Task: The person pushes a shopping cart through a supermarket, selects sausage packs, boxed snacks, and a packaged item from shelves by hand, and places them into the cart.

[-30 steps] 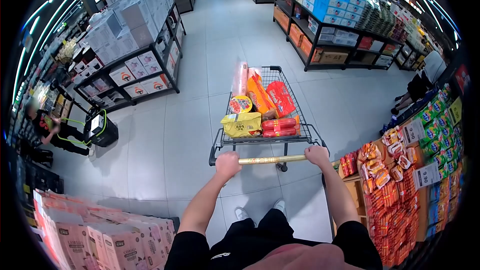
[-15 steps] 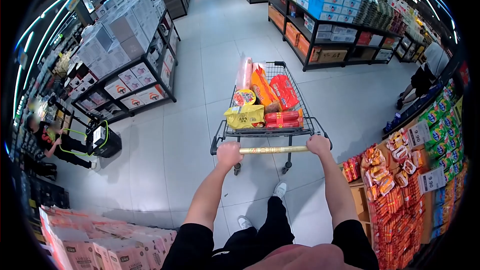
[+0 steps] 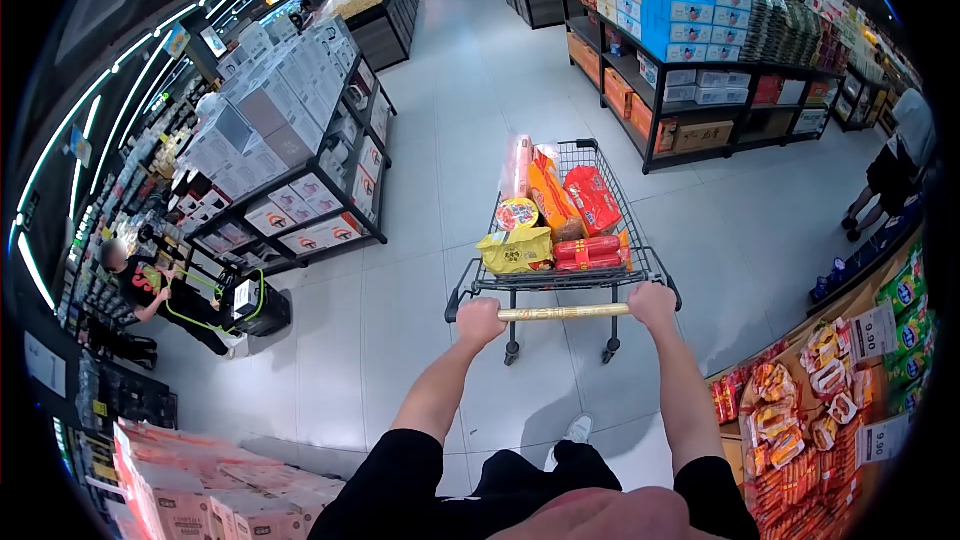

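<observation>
My left hand is closed around the left end of the gold cart handle. At the right end of the same handle, my right hand is wrapped round it. The wire cart carries a yellow bag, a round-lidded tub, a long pink package, an orange package, a red bag and red packs near the handle.
Shelves with white boxes stand left, shelves with blue boxes right. A person is beside a black basket trolley; another person stands far right. Snack packs and pink cartons are near me.
The view has turned left, so the cart, shelves and both people appear farther right. Both hands have stayed on the handle. My feet have changed position in stride.
</observation>
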`<action>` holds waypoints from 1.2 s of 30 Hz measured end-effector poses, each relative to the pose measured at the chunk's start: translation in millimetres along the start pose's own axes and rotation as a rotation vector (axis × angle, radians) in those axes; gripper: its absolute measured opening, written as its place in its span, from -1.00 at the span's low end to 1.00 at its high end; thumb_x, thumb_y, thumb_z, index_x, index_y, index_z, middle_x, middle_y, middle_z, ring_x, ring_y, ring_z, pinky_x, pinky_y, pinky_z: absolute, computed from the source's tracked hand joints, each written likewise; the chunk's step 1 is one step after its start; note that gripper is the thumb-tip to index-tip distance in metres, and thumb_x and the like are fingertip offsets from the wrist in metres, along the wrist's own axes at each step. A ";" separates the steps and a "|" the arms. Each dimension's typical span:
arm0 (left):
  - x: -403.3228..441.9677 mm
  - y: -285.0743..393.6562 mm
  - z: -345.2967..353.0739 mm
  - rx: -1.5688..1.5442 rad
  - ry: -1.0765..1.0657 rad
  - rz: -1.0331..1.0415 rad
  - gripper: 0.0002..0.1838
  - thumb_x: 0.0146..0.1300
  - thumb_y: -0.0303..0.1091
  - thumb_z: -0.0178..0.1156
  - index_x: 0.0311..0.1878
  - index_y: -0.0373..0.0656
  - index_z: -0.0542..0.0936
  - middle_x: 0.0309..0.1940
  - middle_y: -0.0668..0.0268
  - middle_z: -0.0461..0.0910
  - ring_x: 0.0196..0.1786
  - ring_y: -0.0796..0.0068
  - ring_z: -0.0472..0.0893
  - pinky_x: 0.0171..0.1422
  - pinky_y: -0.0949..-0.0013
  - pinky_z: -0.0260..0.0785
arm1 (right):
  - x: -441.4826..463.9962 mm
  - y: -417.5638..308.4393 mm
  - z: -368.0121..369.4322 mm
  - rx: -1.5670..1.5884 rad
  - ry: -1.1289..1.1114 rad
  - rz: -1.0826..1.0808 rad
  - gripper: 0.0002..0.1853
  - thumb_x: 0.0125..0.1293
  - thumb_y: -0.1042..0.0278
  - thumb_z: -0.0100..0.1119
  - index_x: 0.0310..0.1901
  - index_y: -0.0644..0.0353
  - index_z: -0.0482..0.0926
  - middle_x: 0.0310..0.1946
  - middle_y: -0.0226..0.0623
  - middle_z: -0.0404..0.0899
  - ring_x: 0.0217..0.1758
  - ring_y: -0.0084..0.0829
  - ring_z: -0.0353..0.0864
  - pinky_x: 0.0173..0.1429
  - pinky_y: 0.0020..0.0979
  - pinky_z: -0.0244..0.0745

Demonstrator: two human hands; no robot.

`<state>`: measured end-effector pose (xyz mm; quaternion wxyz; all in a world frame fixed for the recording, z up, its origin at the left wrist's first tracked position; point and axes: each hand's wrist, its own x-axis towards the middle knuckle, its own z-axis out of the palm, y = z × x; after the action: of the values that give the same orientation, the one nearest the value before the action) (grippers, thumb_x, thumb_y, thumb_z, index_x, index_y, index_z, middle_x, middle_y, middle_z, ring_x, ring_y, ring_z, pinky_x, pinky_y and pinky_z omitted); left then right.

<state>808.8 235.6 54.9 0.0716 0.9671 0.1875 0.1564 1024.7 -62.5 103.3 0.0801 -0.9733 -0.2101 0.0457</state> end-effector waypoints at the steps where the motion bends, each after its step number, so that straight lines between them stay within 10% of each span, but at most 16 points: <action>1: 4.9 -1.1 1.6 -0.006 -0.004 -0.008 -0.87 -0.16 -0.26 0.31 -0.60 -0.08 0.61 -0.60 0.23 0.60 -0.47 0.15 0.62 -0.38 0.15 0.45 | 7.3 0.6 0.1 -0.007 -0.006 -0.003 -0.66 0.23 0.13 0.01 -0.36 0.12 0.76 -0.37 -0.09 0.73 -0.26 -0.05 0.74 -0.11 -0.09 0.61; 23: 272.6 -19.6 85.6 -0.077 0.234 0.076 -0.85 -0.16 -0.33 0.30 -0.66 -0.06 0.50 -0.64 0.31 0.51 -0.48 0.25 0.55 -0.37 0.21 0.37 | 272.3 10.3 16.5 -0.014 0.587 -0.239 -0.81 0.19 0.31 0.08 -0.56 0.11 0.46 -0.69 -0.24 0.51 -0.64 -0.13 0.44 -0.35 -0.18 0.28; 36: 429.9 -38.6 135.3 -0.149 0.209 0.013 -0.89 -0.21 -0.35 0.26 -0.67 -0.03 0.51 -0.64 0.32 0.50 -0.47 0.22 0.55 -0.34 0.16 0.36 | 429.2 -13.4 13.5 -0.004 0.579 0.001 -0.87 0.32 0.35 0.06 -0.32 0.16 0.57 -0.42 -0.26 0.58 -0.21 -0.23 0.54 0.07 -0.18 0.30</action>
<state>1218.8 425.8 38.6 0.1222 0.9387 0.1756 0.2703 1407.2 130.1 68.7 0.1348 -0.9461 -0.1783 -0.2344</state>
